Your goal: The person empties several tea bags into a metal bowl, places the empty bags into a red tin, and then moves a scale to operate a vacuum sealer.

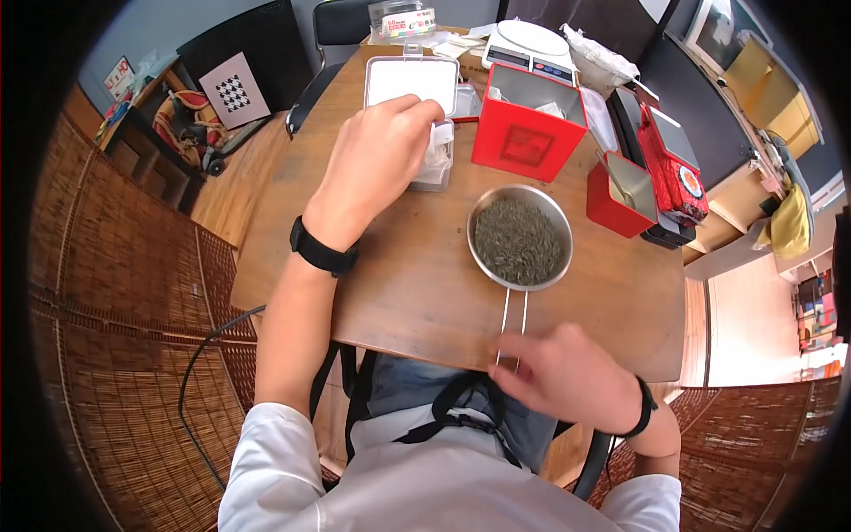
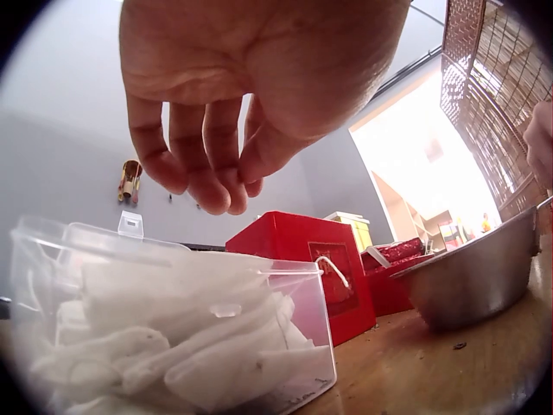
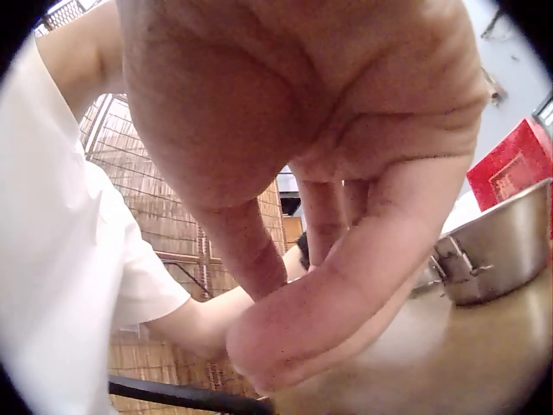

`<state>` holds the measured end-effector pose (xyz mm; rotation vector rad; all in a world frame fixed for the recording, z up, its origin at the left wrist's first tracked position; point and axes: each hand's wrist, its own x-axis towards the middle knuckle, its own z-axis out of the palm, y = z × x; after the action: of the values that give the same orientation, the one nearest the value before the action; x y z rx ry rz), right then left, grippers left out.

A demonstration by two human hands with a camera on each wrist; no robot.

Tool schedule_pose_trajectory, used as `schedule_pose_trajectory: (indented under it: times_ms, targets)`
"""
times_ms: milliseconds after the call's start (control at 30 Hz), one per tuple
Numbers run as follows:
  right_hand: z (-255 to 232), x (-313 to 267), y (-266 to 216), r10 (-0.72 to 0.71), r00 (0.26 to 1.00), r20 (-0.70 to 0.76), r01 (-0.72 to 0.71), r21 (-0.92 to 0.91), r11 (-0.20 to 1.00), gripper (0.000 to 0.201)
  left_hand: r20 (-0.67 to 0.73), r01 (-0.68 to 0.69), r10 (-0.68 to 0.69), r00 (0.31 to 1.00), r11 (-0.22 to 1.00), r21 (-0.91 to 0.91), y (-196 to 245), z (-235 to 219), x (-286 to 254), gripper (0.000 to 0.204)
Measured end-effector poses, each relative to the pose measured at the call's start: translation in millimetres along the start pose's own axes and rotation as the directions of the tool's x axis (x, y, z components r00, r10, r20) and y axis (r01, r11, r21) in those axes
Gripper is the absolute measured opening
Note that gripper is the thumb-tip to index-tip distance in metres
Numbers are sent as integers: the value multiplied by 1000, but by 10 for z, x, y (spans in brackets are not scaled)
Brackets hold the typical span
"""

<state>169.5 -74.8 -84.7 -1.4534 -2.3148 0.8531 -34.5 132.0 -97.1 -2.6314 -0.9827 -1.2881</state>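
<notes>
My left hand [image 1: 383, 160] hangs over a clear plastic box [image 1: 433, 183] with its lid [image 1: 412, 84] tipped back. White pouches [image 2: 216, 346] fill that box, and in the left wrist view the loosely bent fingers [image 2: 207, 190] are above it with nothing in them. A steel pan [image 1: 474, 239] holding dark dried leaves [image 1: 519, 239] stands on the table. My right hand [image 1: 572, 377] overlaps the end of its wire handle [image 1: 506, 310] in the head view; the left wrist view shows the hand higher than the handle. Its fingers [image 3: 346, 285] are loosely bent, holding nothing visible.
Behind the pan stands a red tin [image 1: 532, 133], with a smaller red tin [image 1: 620, 199] holding a spoon to its right. A white kitchen scale [image 1: 532, 44] is at the back. Red packaging [image 1: 678, 177] lies by the right edge of the wooden table [image 1: 408, 284].
</notes>
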Motion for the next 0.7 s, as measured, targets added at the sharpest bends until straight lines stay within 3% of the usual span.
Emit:
schedule_pose_trajectory:
  times_ms: [400, 467, 633, 700]
  targets:
    - [-7, 66, 28, 32, 999, -24, -33, -45, 998, 12, 9, -11, 11, 1000, 1000, -3, 33, 18, -2, 11]
    - [61, -13, -5, -2, 1000, 25, 2, -10, 1000, 12, 13, -14, 14, 1000, 1000, -19, 30, 26, -12, 11]
    - [40, 72, 70, -8, 998, -58, 6, -44, 999, 11, 18, -11, 11, 1000, 1000, -9, 39, 36, -11, 11]
    - [51, 17, 37, -17, 999, 41, 18, -23, 1000, 11, 12, -14, 14, 1000, 1000, -3, 17, 42, -5, 11]
